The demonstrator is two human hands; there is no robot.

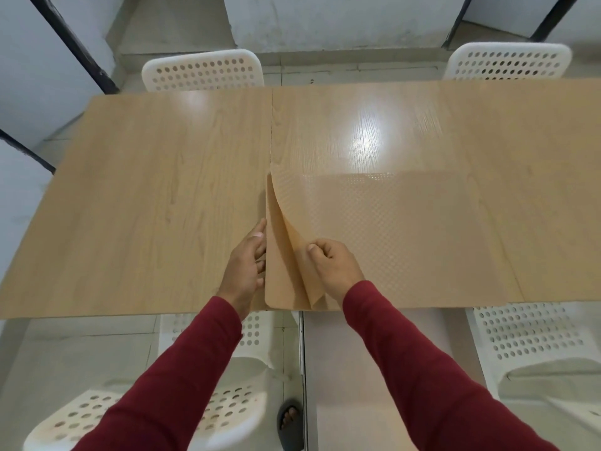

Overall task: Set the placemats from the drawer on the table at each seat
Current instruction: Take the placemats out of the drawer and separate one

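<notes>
Count at the table (162, 190)
I see two placemats: top one (390, 229), lower one (279, 275). Four white chairs (203, 71), (507, 61), (527, 336), (227, 415). My two hands (247, 258), (331, 265).

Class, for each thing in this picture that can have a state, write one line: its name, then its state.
top placemat: flat on the table, near left corner peeled up and curled.
lower placemat: lying flat beneath it, partly uncovered.
right hand: pinching the peeled corner.
left hand: fingers straight, touching the lower placemat's left edge.
table: two tops butted together at a seam.
far left chair: pushed in to the table.
</notes>
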